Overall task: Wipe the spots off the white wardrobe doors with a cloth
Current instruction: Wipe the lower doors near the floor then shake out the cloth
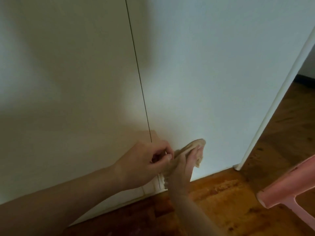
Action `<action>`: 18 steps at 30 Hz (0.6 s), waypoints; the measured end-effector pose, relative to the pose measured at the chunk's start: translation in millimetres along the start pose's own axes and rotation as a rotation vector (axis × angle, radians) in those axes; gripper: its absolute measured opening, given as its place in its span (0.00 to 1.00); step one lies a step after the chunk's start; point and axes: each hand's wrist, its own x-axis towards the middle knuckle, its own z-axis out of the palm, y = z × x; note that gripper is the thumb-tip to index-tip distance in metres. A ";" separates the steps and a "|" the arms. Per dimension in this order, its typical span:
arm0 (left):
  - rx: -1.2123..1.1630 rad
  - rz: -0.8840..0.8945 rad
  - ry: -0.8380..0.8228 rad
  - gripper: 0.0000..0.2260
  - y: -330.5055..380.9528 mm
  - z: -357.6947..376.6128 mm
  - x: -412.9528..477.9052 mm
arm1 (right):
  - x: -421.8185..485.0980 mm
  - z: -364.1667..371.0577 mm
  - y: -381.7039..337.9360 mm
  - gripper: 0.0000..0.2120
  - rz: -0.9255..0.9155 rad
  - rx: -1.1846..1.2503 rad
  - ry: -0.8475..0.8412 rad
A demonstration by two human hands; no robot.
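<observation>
Cloth at lower center looks soft and floppy: our right hand bunches it against the wardrobe door, left hand pinches its tail, so we'd grip it wadded.

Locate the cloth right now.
Head view, lower centre: the cloth lies against the right wardrobe door, just right of the seam near the floor, held by left hand and right hand.

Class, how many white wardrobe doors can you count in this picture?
2. The left door is left of the dark seam; the right door is right of it. More may lie out of frame.
</observation>
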 end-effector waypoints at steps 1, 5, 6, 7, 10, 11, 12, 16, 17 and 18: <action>0.004 0.025 0.007 0.07 3.0 -1.5 -0.7 | 4.7 7.1 -20.6 0.27 -0.044 0.014 0.045; 0.009 0.036 0.080 0.08 5.8 -6.6 -4.6 | 11.0 28.9 -41.4 0.27 -0.242 -0.067 0.144; 0.000 0.019 0.082 0.09 5.2 -6.4 -6.4 | 7.2 30.0 -29.1 0.26 -0.192 -0.060 0.185; -0.005 -0.001 0.077 0.08 4.6 -6.5 -8.1 | 2.6 30.6 -18.6 0.25 -0.043 -0.020 0.232; -0.019 -0.058 0.055 0.06 3.1 -4.1 -16.7 | 16.1 27.1 13.3 0.30 0.637 0.168 0.398; -0.015 -0.068 0.042 0.06 1.8 -4.5 -18.4 | 27.7 19.8 32.9 0.31 0.751 0.326 0.517; -0.013 -0.079 0.037 0.06 0.6 -4.4 -20.3 | 36.6 10.8 45.5 0.31 0.814 0.355 0.542; -0.020 -0.084 -0.022 0.06 3.9 -7.2 -26.3 | 28.4 -2.3 39.2 0.18 0.875 -0.007 0.106; -0.007 -0.069 -0.035 0.06 6.6 -9.9 -25.4 | 28.2 -6.4 29.4 0.17 0.795 -0.013 0.056; -0.003 -0.058 -0.027 0.06 8.0 -12.5 -23.5 | 35.1 -6.5 22.4 0.17 0.754 -0.009 0.020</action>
